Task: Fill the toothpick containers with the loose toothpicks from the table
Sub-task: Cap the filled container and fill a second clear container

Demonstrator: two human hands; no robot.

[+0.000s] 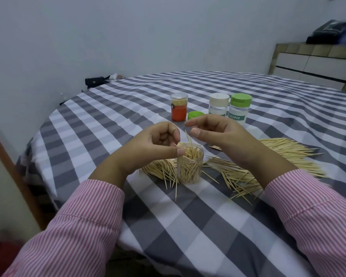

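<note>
Standing below both hands' grip, clear container holds toothpicks.

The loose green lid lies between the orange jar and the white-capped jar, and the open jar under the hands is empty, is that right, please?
Not quite: the open jar under the hands is already partly filled with toothpicks, as the head view shows. The rest stands: the loose green lid lies between the orange jar and the white-capped jar.

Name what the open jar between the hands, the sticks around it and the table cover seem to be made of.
Open jar: clear plastic, probably; the sticks inside show through its wall. Loose toothpicks: pale wood or bamboo, matt, thin and pointed. Tablecloth: woven fabric, likely, in grey and white checks, matt, draping over the table's edge.
</note>
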